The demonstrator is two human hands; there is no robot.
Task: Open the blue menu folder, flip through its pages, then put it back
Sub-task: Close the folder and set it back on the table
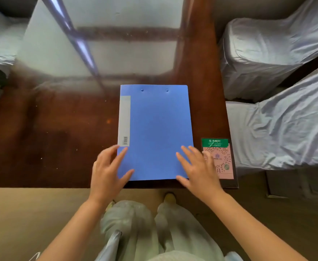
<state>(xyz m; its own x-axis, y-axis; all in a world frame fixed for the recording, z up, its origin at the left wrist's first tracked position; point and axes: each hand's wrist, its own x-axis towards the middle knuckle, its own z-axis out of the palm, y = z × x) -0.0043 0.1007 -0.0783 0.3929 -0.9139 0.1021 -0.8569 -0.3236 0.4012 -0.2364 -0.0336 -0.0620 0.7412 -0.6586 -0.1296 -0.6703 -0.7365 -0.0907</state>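
I count one blue menu folder point(155, 132), closed, flat at the near edge of the brown surface point(60, 129). Left hand point(107, 171) and right hand point(198, 171) rest on its near corners, each grip released. One QR card point(220, 159) lies beside it.

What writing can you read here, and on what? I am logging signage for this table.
"东方树叶": white characters on the green header of the pink QR card at the table's right edge.
Smaller print under that header and below the QR code: too small to read.
Barcode and digits on the grey spine strip of the blue folder: blurred, unreadable.
Nothing else carries text.
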